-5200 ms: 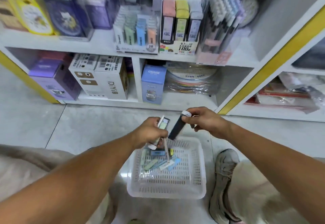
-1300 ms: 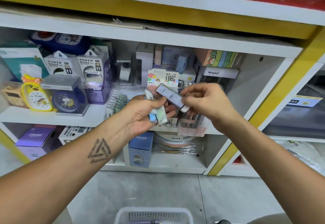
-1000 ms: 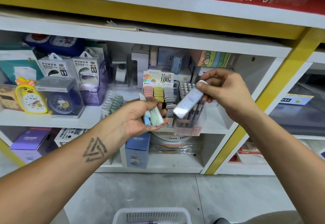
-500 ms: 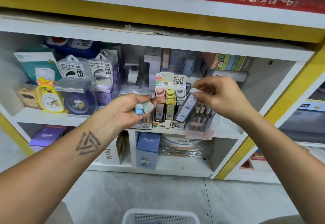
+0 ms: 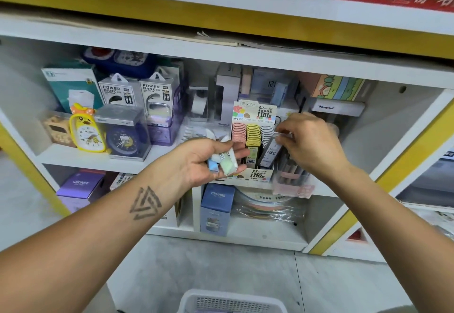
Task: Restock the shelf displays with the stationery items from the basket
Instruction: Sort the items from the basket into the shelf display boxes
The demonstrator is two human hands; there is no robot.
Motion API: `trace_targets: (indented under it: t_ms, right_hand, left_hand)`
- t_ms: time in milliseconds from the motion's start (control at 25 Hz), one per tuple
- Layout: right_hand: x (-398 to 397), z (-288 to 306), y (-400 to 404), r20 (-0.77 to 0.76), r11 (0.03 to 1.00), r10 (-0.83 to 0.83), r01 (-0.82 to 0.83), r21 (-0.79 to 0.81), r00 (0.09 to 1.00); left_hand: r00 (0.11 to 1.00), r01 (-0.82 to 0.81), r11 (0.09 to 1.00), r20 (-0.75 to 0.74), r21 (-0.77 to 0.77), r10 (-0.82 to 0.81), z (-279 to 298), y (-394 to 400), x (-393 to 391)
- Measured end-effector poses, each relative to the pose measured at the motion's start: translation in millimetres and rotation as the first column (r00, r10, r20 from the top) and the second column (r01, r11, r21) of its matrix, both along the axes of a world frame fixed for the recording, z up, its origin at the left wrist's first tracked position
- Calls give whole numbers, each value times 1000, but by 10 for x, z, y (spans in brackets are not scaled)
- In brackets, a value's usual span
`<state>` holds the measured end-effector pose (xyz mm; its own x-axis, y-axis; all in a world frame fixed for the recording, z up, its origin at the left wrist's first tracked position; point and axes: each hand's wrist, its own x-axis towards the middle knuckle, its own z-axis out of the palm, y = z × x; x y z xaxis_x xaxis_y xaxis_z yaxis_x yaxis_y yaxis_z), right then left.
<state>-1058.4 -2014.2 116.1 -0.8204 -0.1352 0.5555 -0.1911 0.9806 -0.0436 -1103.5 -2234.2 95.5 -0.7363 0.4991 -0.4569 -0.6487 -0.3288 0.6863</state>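
the right hand (image 5: 310, 142) pinched a dark slim lead case (image 5: 270, 149) by its upper end, thumb and fingertips closed on it, and the case stood tilted in the right-hand column of the cardboard display box (image 5: 254, 176). that box sat at the front edge of the middle shelf (image 5: 98, 159), with a pink row, a yellow row and a grey row of cases in it. the left hand (image 5: 196, 163) was just left of the box, palm turned up, fingers curled around a small bundle of pastel cases (image 5: 224, 159), blue, green and white, their ends sticking up past the thumb. a clear pen holder (image 5: 292, 182) stood touching the box on its right, at the same front edge. farther left on the shelf stood a yellow duck clock (image 5: 86, 131) and a blue clock in a clear box (image 5: 124, 135), with two power bank boxes (image 5: 137, 91) behind them. on the floor below, at the lower edge of the view, only the rim of the white basket (image 5: 231, 299) showed.
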Motion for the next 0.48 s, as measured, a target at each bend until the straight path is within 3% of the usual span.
trace_targets:
  t_ms: [240,400,440,480]
  right_hand:
    - [-4,47,18,72,999,-21,19,32,997]
    - [-7,-66,-44,217,953,-56,-13,302,975]
    - [-16,-66,-58,206,957,-50,-12,290,977]
    - [-9,-36,-96,194,985,-16,-18,172,981]
  left_hand:
    - [1000,-16,1000,-2,25,16,16,114,43]
    - [999,-23,1000,-34,22,24,7,194,76]
    - [999,-18,1000,-45,20,18,2,209,75]
    - [998,-5,1000,-59,13,6,-2,224,74]
